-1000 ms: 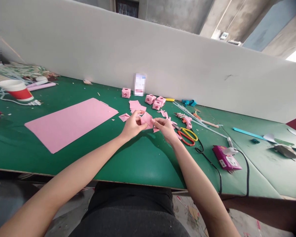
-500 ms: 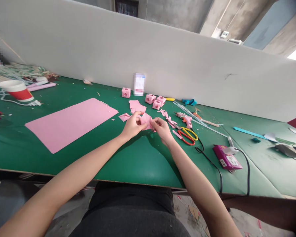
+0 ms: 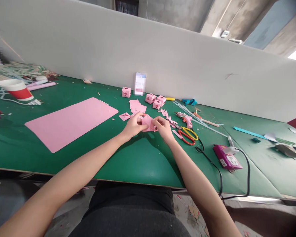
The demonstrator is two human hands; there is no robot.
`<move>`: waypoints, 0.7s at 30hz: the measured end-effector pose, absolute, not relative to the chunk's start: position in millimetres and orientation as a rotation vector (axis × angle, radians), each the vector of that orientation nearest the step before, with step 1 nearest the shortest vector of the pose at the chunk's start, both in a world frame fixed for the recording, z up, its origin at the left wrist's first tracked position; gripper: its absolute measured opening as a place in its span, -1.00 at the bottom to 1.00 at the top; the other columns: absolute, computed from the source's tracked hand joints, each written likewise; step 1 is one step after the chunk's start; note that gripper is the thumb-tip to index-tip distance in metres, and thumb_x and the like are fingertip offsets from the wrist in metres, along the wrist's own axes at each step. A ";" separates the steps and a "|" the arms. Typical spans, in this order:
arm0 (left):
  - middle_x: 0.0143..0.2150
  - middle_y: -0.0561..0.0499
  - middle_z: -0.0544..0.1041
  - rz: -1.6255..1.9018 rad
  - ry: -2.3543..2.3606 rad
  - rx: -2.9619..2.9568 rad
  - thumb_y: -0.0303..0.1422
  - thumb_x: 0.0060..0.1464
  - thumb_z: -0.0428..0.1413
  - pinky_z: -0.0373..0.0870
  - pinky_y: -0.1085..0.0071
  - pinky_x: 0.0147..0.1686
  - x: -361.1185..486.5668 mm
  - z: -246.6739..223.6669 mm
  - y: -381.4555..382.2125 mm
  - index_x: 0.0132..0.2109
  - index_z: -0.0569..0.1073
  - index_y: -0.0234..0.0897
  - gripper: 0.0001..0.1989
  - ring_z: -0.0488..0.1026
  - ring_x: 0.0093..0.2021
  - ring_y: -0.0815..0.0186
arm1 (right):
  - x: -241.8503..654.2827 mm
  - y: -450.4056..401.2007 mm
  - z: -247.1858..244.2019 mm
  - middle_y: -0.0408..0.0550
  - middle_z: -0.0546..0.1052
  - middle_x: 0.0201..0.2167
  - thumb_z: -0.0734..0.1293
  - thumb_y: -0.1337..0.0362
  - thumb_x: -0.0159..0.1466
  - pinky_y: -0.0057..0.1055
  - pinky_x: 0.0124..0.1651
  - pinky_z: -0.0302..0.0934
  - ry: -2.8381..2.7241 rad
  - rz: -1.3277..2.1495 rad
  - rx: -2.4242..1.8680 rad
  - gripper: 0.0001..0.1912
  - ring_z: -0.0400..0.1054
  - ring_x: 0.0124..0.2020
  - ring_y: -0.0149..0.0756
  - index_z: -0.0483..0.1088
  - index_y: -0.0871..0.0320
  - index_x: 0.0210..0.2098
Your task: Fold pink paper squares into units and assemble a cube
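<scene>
A small folded piece of pink paper (image 3: 147,123) is held between my two hands above the green table. My left hand (image 3: 134,126) grips its left side, thumb in front and fingers behind. At its right edge, my right hand (image 3: 162,127) pinches the paper between thumb and fingers. Just beyond them lie a stack of pink paper squares (image 3: 137,106) and a creased pink piece (image 3: 124,116). Several folded pink paper boxes with diamond-shaped openings, one of them a lone box (image 3: 126,92), stand farther back. Pink paper scraps (image 3: 164,113) lie beside my right hand.
Scissors (image 3: 188,135) and a pink glue gun (image 3: 185,119) lie to the right, near a purple power strip (image 3: 227,158) with a black cord. A large pink sheet (image 3: 71,123) and a paper cup (image 3: 16,89) are on the left. A phone (image 3: 139,84) leans against the partition.
The folded pink paper has turned slightly in my fingers, showing more of its front face. My right hand has shifted its pinch a little. The things on the table stay put.
</scene>
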State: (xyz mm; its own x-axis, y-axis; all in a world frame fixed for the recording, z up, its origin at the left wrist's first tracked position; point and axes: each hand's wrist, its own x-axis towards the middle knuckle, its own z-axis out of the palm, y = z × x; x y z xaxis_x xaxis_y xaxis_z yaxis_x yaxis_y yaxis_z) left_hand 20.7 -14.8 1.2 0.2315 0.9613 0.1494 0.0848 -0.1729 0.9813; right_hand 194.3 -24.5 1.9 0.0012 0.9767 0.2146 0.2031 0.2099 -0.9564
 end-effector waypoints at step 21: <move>-0.34 0.09 0.55 1.061 0.964 1.161 -0.47 -0.11 0.31 0.42 0.41 -0.28 14.6 13.2 -11.5 0.05 0.40 -0.30 -0.48 0.51 -0.36 0.37 | 204.0 -25.5 8.5 -0.16 0.43 -0.57 0.38 -0.34 0.13 -0.38 -0.41 0.14 -1.717 0.946 -1.174 -0.39 0.26 -0.52 -0.36 0.36 0.11 -0.52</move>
State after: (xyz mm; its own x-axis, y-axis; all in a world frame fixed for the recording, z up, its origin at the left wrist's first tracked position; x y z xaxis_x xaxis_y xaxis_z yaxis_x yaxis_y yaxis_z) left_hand 14.6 -11.5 13.2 0.2327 0.9716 -0.0435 -0.1360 0.0768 0.9877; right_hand 204.0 -25.5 8.5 -0.2181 0.9517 0.2159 0.3259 0.2796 -0.9031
